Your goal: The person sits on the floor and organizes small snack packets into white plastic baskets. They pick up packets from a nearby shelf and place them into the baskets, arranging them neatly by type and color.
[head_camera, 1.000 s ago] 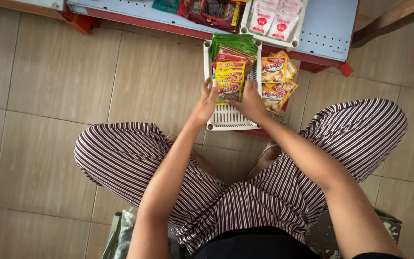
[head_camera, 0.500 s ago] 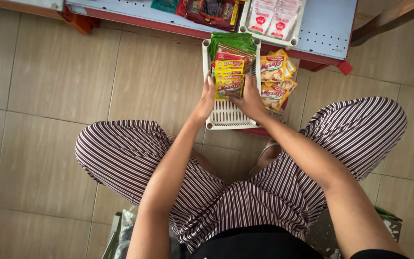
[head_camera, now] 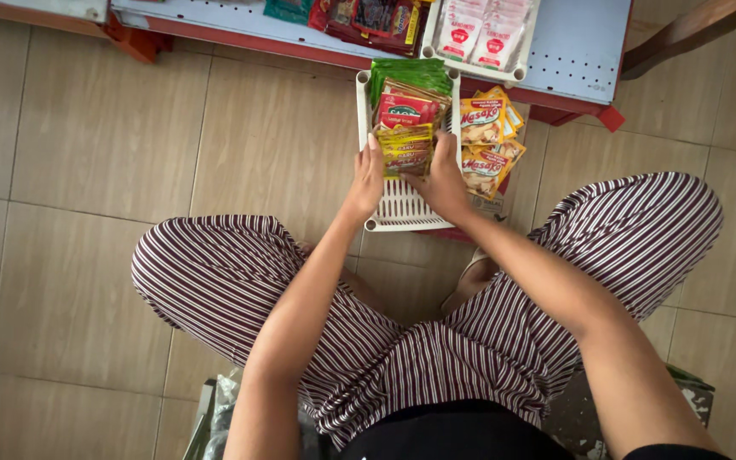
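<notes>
A white slotted plastic tray [head_camera: 402, 209] lies on the tiled floor in front of my crossed legs. It holds a row of sachets: green ones at the far end [head_camera: 409, 75], red ones in the middle [head_camera: 406, 111], yellow ones nearest me [head_camera: 406, 149]. My left hand [head_camera: 365, 177] presses the left side of the yellow stack. My right hand [head_camera: 443, 175] grips the same stack from the right. Both hands rest inside the tray.
Orange sachets [head_camera: 485, 136] lie in a pile right of the tray. A low white shelf with a red edge [head_camera: 581, 51] runs along the top, carrying a white tray of pale packets [head_camera: 483, 34] and dark red packets [head_camera: 368, 17]. A plastic bag [head_camera: 223, 409] sits by my left hip.
The yellow sachets have been pushed a little further up the tray toward the red ones, and both hands have moved forward with them.
</notes>
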